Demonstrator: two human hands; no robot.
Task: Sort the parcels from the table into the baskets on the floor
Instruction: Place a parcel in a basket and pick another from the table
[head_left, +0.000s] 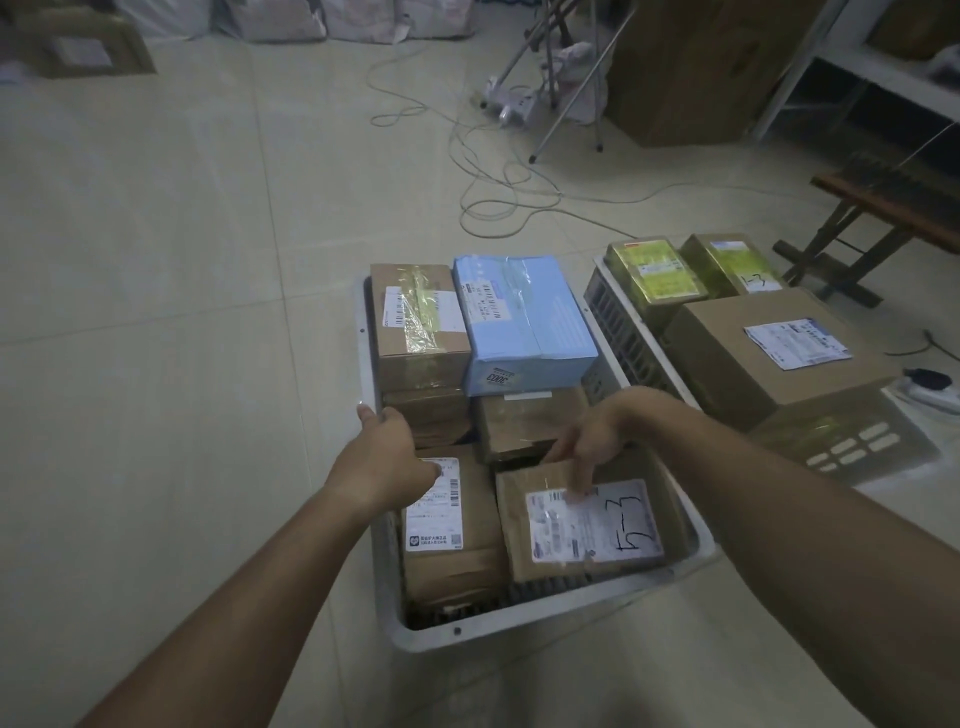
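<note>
A grey basket (550, 608) on the floor is packed with parcels. A brown parcel marked "5-3" (587, 525) lies at its near right, and a brown parcel with a white label (447, 535) at its near left. Farther back are a blue parcel (524, 322) and a taped brown box (415, 322). My right hand (592, 436) hovers over the "5-3" parcel with fingers apart, one fingertip on its label. My left hand (387, 447) rests on the far end of the labelled parcel, thumb by the basket's left rim; its fingers are hidden under the hand.
A second basket (618, 322) to the right holds a large brown box (769, 353) and two yellow-taped parcels (657, 270). A wooden bench (883, 208) stands at the right. Cables (498, 202) and a metal stand lie beyond on the tiled floor.
</note>
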